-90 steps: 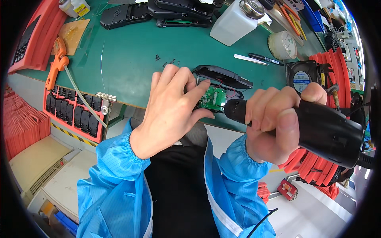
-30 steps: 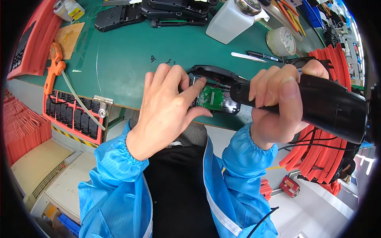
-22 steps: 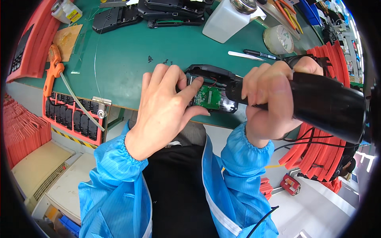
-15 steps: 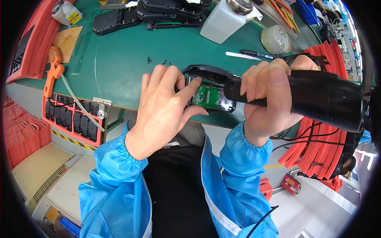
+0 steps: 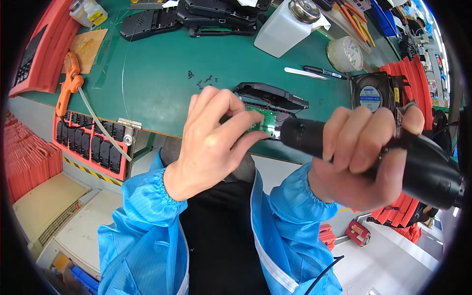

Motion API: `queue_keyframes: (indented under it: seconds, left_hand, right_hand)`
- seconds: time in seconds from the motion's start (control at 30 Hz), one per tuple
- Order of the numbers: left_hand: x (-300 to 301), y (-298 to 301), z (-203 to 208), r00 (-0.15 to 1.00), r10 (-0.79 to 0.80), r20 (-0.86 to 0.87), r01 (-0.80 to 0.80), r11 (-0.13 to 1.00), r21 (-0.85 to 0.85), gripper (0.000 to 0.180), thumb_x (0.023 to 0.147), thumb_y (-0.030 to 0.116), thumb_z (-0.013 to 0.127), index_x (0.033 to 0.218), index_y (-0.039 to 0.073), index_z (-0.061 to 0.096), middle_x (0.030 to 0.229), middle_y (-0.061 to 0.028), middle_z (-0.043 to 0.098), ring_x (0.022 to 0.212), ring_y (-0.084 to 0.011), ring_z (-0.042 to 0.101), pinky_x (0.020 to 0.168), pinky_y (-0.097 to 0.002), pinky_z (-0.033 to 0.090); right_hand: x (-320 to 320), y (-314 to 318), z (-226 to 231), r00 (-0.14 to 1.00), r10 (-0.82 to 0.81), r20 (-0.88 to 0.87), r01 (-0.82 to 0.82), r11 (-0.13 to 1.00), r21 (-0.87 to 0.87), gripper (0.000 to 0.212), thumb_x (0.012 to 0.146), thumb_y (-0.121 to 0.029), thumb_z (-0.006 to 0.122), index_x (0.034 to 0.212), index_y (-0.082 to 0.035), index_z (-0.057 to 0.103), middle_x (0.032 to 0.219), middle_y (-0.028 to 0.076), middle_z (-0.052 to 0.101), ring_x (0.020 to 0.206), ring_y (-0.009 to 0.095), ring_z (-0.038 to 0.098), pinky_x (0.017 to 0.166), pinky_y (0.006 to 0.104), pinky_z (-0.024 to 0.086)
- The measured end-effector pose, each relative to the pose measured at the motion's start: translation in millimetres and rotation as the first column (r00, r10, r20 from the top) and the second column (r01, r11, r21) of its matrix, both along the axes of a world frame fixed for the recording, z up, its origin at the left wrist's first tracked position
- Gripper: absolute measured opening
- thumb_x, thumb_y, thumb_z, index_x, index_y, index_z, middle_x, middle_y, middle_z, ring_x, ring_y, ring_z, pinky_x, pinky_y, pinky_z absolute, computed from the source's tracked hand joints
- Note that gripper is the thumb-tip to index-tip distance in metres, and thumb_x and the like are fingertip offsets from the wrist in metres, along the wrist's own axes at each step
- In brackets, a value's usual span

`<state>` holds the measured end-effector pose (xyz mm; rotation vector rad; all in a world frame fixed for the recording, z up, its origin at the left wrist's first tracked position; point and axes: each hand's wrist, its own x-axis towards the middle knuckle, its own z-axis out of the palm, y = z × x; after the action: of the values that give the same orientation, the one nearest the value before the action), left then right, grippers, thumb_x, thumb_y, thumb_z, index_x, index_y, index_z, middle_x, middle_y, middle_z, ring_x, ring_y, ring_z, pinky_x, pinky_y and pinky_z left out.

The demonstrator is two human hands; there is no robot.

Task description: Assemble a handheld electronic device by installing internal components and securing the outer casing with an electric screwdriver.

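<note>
The fingertips of my left hand point(image 5: 209, 142) close on a green circuit board point(image 5: 267, 122), thumb at its near edge and index finger over its top. Thin red wires run from the board toward a black plastic housing part point(image 5: 273, 96) standing along its far side. My right hand point(image 5: 364, 152) wraps round a thick black electric screwdriver point(image 5: 427, 169). The tool lies almost level, its front end pointing left at the right end of the board. Its tip, and whatever is under my left fingers, cannot be made out. Several small dark screws point(image 5: 209, 79) lie loose beyond my left hand.
Black device housings point(image 5: 216, 17) are piled at the back, beside a white dispenser bottle point(image 5: 282, 29). Tweezers point(image 5: 305, 73), a marker point(image 5: 324, 72) and a tape roll point(image 5: 345, 53) lie to the right. A fan point(image 5: 369, 93) stands there too. An orange glue gun point(image 5: 70, 83) is at left.
My right hand has drawn the screwdriver nearer and to the right, uncovering the fan. The left fingers have moved from the board's left end onto its middle and closed.
</note>
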<state>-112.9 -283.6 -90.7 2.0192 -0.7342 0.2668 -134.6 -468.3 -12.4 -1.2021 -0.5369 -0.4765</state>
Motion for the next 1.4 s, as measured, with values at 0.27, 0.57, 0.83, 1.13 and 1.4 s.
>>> queue_keyframes:
  seconds: [0.27,0.57,0.83,1.13,1.4]
  left_hand:
    - [17,31,-6,0.972,0.162,0.171,-0.194,0.962,0.193,0.016,0.074,0.009,0.085,0.087,0.010,0.075,0.083,-0.0019,0.053,0.082,-0.0244,0.052,0.071,-0.0395,0.036]
    - [10,22,4,0.988,0.102,0.116,-0.129,0.957,0.261,0.033,0.078,0.017,0.085,0.110,0.011,0.078,0.083,-0.0007,0.052,0.083,-0.0223,0.050,0.072,-0.0387,0.034]
    - [0,8,6,0.999,-0.002,-0.043,0.017,0.936,0.352,0.065,0.066,0.027,0.089,0.127,0.008,0.074,0.087,-0.0022,0.046,0.087,-0.0227,0.047,0.076,-0.0381,0.035]
    - [2,8,3,0.999,0.001,-0.037,0.012,0.931,0.364,0.063,0.067,0.029,0.089,0.125,0.010,0.075,0.087,-0.0018,0.047,0.086,-0.0226,0.046,0.076,-0.0379,0.035]
    - [2,8,6,1.000,-0.003,-0.028,0.013,0.931,0.366,0.063,0.067,0.028,0.089,0.125,0.009,0.075,0.087,-0.0024,0.047,0.087,-0.0232,0.047,0.076,-0.0382,0.035]
  right_hand:
    - [-20,5,-18,0.979,-0.200,-0.046,0.199,0.980,-0.032,0.040,0.097,-0.017,0.061,0.129,-0.004,0.040,0.068,0.004,0.051,0.051,0.015,0.049,0.049,0.0327,0.044]
    - [-19,6,-25,0.961,-0.255,-0.106,0.255,0.967,-0.018,0.039,0.094,-0.012,0.061,0.124,-0.005,0.037,0.065,0.005,0.049,0.050,0.016,0.048,0.048,0.0336,0.043]
    - [-23,20,-25,0.942,-0.313,-0.124,0.306,0.950,-0.068,0.044,0.091,-0.011,0.067,0.122,-0.008,0.035,0.064,0.005,0.052,0.049,0.016,0.049,0.050,0.0340,0.045]
    - [-17,35,-21,0.849,-0.497,-0.180,0.478,0.867,-0.140,0.037,0.090,-0.003,0.060,0.116,-0.008,0.034,0.061,0.005,0.048,0.046,0.015,0.044,0.047,0.0329,0.043]
    - [-24,28,-22,0.899,-0.395,-0.189,0.402,0.916,-0.003,0.050,0.085,0.006,0.073,0.113,-0.007,0.034,0.071,0.009,0.062,0.059,0.017,0.058,0.062,0.0338,0.053]
